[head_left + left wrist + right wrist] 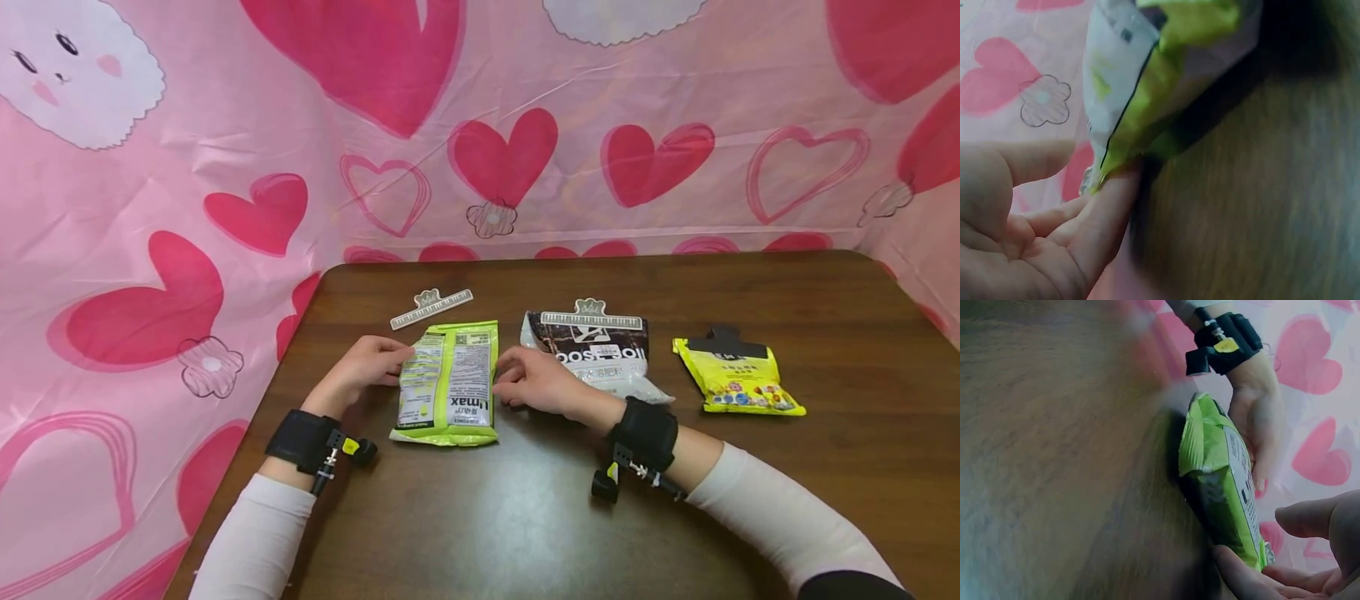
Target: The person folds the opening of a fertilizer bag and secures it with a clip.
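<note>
Flanking a green snack bag (450, 383) on the dark wooden table (525, 517), the two hands sit at its long sides. The left hand (365, 367) lies against the bag's left edge, its fingers (1107, 206) fairly straight and touching the bag's rim; the left wrist view shows a fingertip under the lifted edge of the bag (1147, 94), with no full grip visible. The right hand (534, 382) rests at the bag's right edge, fingers relaxed and slightly bent; in the right wrist view its fingertips (1241, 575) touch the near lower side of the bag (1219, 481), and the thumb hovers above without closing on it.

The bag lies flat, printed back side up, between the hands and toward the left half of the table, somewhat nearer the far edge than the near one. Its long axis runs from the near edge toward the far edge; the open or crimped top points to the far edge, and the printed lettering reads upside down from the person's side.

Just beyond the bag's far end, a pale bag clip (431, 307) lies tilted on the table. To the right, a dark-and-white bag (600, 354) is closed with a similar clip along its top. Further right, toward the right edge, lies a yellow bag (738, 379) with a black clip on its far end.
</note>
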Demonstrator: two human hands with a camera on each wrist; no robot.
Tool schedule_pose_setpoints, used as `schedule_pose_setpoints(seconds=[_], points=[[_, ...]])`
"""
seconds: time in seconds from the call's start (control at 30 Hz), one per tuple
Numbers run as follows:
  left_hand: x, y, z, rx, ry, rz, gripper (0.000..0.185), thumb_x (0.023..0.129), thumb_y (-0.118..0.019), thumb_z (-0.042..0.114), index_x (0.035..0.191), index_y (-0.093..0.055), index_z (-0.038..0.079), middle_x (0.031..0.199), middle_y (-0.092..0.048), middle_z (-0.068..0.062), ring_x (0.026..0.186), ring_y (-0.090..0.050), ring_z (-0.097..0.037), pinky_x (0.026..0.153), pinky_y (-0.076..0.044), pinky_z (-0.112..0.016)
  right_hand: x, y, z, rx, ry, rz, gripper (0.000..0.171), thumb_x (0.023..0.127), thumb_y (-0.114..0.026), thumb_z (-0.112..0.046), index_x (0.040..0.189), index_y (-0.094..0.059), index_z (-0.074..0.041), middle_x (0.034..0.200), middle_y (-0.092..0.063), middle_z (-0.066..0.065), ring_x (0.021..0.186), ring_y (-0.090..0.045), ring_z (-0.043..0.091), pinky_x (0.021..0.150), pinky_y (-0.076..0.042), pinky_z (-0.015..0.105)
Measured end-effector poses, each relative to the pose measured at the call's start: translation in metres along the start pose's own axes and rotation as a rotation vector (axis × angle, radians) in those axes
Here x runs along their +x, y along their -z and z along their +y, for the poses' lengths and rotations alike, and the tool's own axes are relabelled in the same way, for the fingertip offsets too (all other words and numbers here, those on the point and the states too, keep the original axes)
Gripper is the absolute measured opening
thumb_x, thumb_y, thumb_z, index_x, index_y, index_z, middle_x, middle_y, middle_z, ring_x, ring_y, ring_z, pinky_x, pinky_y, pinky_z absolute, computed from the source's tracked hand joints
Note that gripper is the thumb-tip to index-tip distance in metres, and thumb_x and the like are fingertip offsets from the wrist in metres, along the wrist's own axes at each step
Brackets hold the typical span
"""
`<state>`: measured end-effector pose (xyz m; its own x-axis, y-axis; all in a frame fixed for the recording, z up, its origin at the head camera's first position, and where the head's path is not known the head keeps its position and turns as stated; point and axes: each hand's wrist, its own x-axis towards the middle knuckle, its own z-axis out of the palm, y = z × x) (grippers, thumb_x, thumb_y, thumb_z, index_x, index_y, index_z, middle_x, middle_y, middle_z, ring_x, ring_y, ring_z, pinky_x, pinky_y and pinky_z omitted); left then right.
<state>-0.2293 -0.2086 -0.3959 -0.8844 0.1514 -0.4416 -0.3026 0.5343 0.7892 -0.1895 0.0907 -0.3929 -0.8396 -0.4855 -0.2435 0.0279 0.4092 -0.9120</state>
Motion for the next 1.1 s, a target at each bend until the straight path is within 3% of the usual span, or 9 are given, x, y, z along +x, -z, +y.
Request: schedule_pose_setpoints(seconds=[0.23,0.43,0.63,0.9,1.1], points=[[0.003,-0.007,0.001,-0.067,-0.003,-0.022,0.038,0.099,-0.060,0.021,0.126,-0.057,-0.005,0.114,-0.067,-0.017,0.085,-0.067,-0.016,0.079,-0.058,-0.028,0.005,-0.010,-0.005,0.043,-0.006,0.043,0.043,0.089,-0.071,-0.012,0.128,-0.056,0.001,0.120,-0.066,0.022,0.090,-0.072,0.023,0.075,-0.060,0.034],[0.003,-0.009,0.000,-0.106,-0.022,-0.026,0.033,0.100,-0.058,0.017,0.125,-0.057,-0.004,0.111,-0.069,-0.014,0.084,-0.067,-0.014,0.076,-0.057,-0.026,0.008,-0.015,-0.006,0.123,-0.054,0.087,0.044,0.090,-0.070,-0.010,0.130,-0.055,0.000,0.130,-0.058,0.024,0.091,-0.070,0.022,0.076,-0.060,0.034],[-0.004,-0.009,0.003,-0.131,-0.055,-0.012,0.034,0.100,-0.059,0.019,0.126,-0.058,-0.001,0.110,-0.071,-0.011,0.086,-0.068,-0.014,0.078,-0.056,-0.026,0.007,-0.015,-0.004,0.177,-0.072,0.092,0.040,0.092,-0.067,-0.008,0.129,-0.055,-0.001,0.121,-0.062,0.023,0.089,-0.070,0.025,0.074,-0.060,0.036],[-0.013,-0.008,0.012,-0.174,-0.120,-0.040,0.037,0.099,-0.060,0.020,0.131,-0.056,0.001,0.112,-0.073,-0.012,0.090,-0.071,-0.016,0.084,-0.057,-0.027,0.000,-0.013,-0.007,0.113,-0.012,0.170,0.027,0.092,-0.067,-0.009,0.118,-0.060,-0.004,0.109,-0.065,0.016,0.091,-0.067,0.021,0.080,-0.058,0.036],[-0.023,-0.009,0.020,-0.203,-0.186,-0.028,0.042,0.098,-0.063,0.021,0.135,-0.055,0.004,0.117,-0.072,-0.014,0.094,-0.072,-0.018,0.091,-0.057,-0.033,-0.004,-0.008,-0.014,0.154,0.073,0.224,0.019,0.093,-0.065,-0.006,0.112,-0.060,-0.001,0.110,-0.066,0.018,0.093,-0.070,0.021,0.080,-0.059,0.042]])
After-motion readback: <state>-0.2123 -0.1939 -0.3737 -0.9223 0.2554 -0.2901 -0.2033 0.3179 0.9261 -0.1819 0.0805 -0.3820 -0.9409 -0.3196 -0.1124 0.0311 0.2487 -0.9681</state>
